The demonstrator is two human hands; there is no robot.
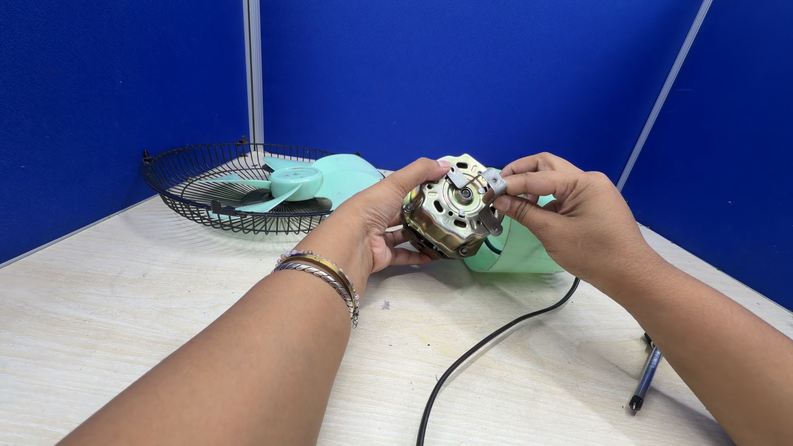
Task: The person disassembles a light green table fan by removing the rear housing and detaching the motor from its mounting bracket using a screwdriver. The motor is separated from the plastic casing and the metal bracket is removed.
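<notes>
Here pale wooden table [124, 330], blue partitions [462, 74]

I sit at a pale wood-grain tabletop [124, 314] w/ a light, scuffed finish, boxed in by deep blue partition panels [462, 74] on three sides. Left panel [99, 107] meets the back one at a thin white-grey vertical post [252, 74]; another pale strip [665, 91] runs diagonally down the rt side, marking the join w/ the right panel [735, 165]. Panels look felt-like, matte, no windows or fittings on them. Light is even & bright from above, soft shadows only on the desk surface. No floor visible from my seat.
</notes>
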